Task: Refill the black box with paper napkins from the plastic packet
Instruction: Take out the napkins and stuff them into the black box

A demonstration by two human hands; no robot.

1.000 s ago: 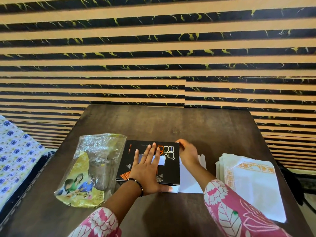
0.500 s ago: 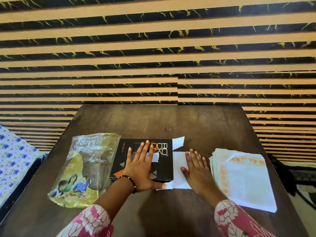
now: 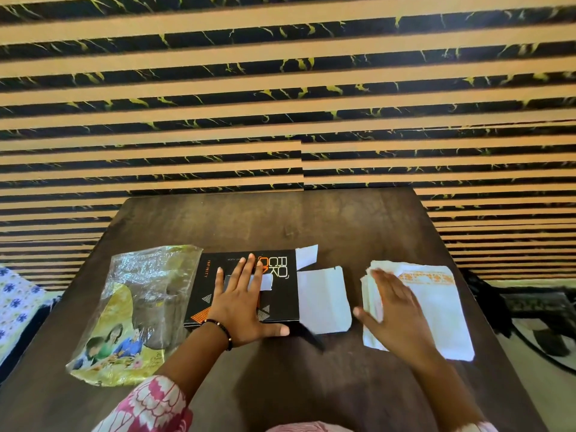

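Observation:
The black box point(image 3: 280, 275) lies flat on the dark wooden table point(image 3: 311, 219), its white end flaps point(image 3: 324, 297) folded out to the right. My left hand point(image 3: 243, 300) presses flat on the box lid, fingers spread. A stack of white paper napkins point(image 3: 436, 300) with an orange pattern lies to the right. My right hand point(image 3: 396, 313) rests on the stack's left edge, fingers apart, blurred by motion. The crumpled plastic packet point(image 3: 134, 307), yellow with a printed picture, lies left of the box.
A striped black-and-tan wall point(image 3: 280, 104) stands right behind the table. A blue-flowered cloth point(image 3: 15, 300) lies off the table's left side. Dark furniture and a cable point(image 3: 536, 319) sit to the right, below the table edge.
My right hand has moved right, from the box's open end across the white flap to the napkin stack. My left hand has stayed on the box lid.

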